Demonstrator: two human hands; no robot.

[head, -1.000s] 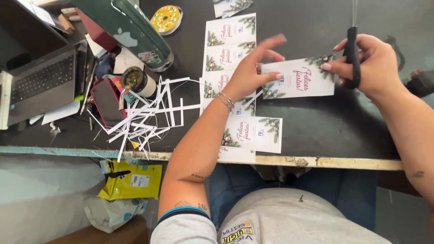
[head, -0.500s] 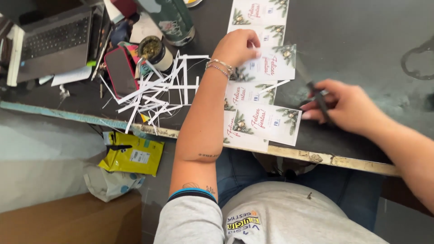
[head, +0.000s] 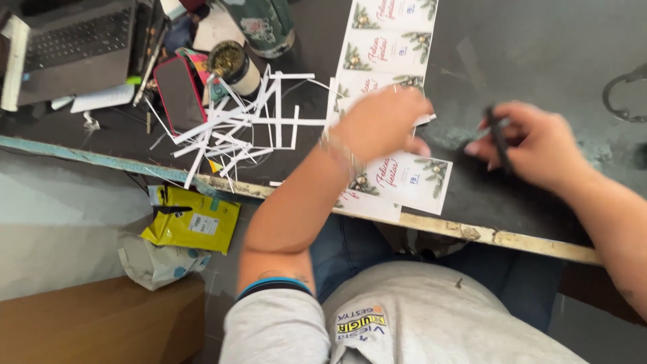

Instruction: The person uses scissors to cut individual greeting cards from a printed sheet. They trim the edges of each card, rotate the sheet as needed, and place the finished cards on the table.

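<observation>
scissors (head: 500, 138) are gripped in the right hand (head: 539, 145); cards (head: 404, 178), lying leftward, are pressed by the flat, open left hand (head: 381, 125).

laptop (head: 74, 47): open at 10 o'clock, dark keyboard, on the desk (head: 539, 61)
phone (head: 178, 94): red-edged, dark screen, lying just right of the laptop
cup (head: 236, 67): round, filled with green herb, just right of the phone
bottle (head: 266, 23): dark green, at 12 o'clock, beside the cup
paper strips (head: 236, 125): white, in a loose heap by the desk's near edge
yellow bag (head: 192, 219): below the desk at 8 o'clock
white bag (head: 158, 263): crumpled, just under the yellow one
</observation>
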